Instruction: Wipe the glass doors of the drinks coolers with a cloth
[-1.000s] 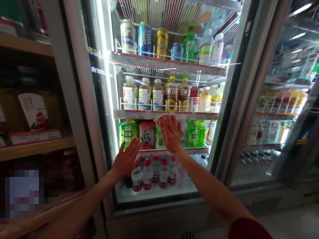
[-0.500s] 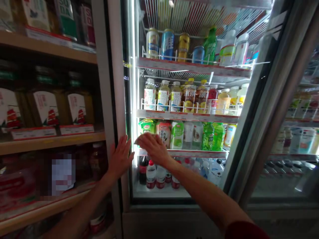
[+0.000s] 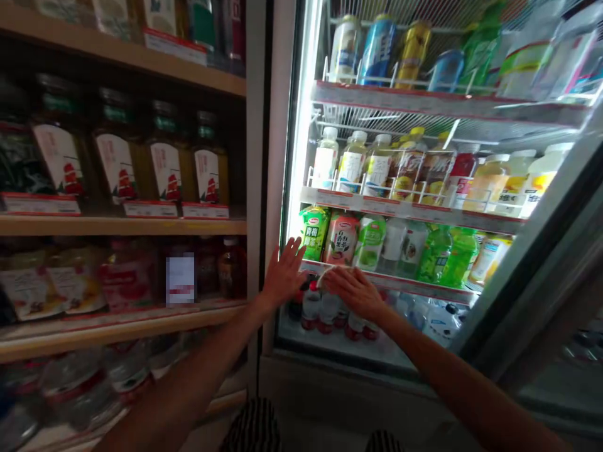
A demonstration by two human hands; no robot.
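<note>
My left hand (image 3: 284,275) is open, its fingers spread against the left edge of the glass-fronted fridge (image 3: 277,144). To its right, my right hand (image 3: 355,292) lies with its fingers together over a small pale cloth (image 3: 323,276), of which only an edge shows past the fingertips. That hand is at the glass in front of the lower shelf edge; its exact contact with the pane cannot be made out. Behind the glass, just above the hands, are a green drink bottle (image 3: 313,233) and a pink-labelled drink bottle (image 3: 341,238).
Wooden shelves (image 3: 122,226) at left carry several dark-capped bottles (image 3: 164,164) with price strips. Cans (image 3: 378,50) and tea bottles (image 3: 351,164) fill the upper fridge shelves. Small red-capped bottles (image 3: 311,307) stand at the bottom. A thick metal door frame (image 3: 527,320) slants at right.
The view has turned left and tilted down, so more wooden shelving shows. My right hand, with the cloth, has moved lower on the glass; my left hand stays by the fridge's left edge.
</note>
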